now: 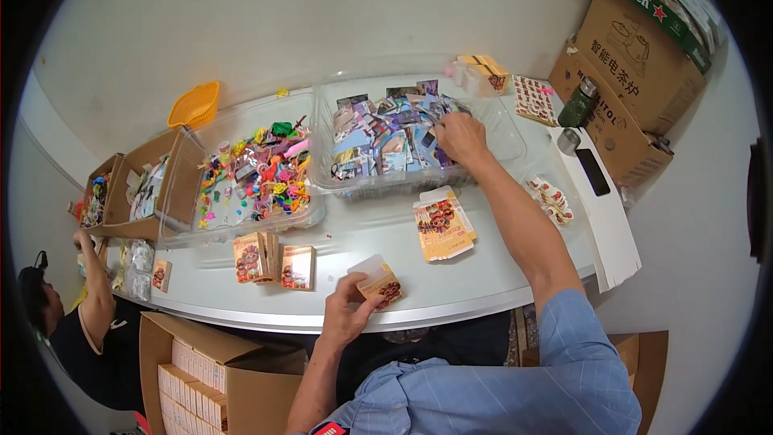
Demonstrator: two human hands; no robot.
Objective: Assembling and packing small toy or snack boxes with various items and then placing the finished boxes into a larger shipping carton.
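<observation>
My left hand (348, 310) grips a small orange-and-white carton (380, 287) with its top flap up, over the table's front edge. My right hand (465, 141) reaches into a clear plastic bin (507, 133) heaped with loose picture cards (386, 141). Its fingers curl down onto the cards, and whatever they pinch is hidden. Flattened orange cartons (444, 225) lie in a stack between the bin and my right forearm. To the left of my left hand stand several filled-out small cartons (256, 258), with one more carton (298, 267) beside them.
Left of the cards, another clear bin (169, 229) holds colourful small toys. Brown boxes (153, 185) and a co-worker (84, 314) are farther left. At right are stickers (549, 200), a phone (593, 171), a green bottle (578, 103) and stacked cardboard boxes (636, 56). Below, an open box (193, 379) holds cartons.
</observation>
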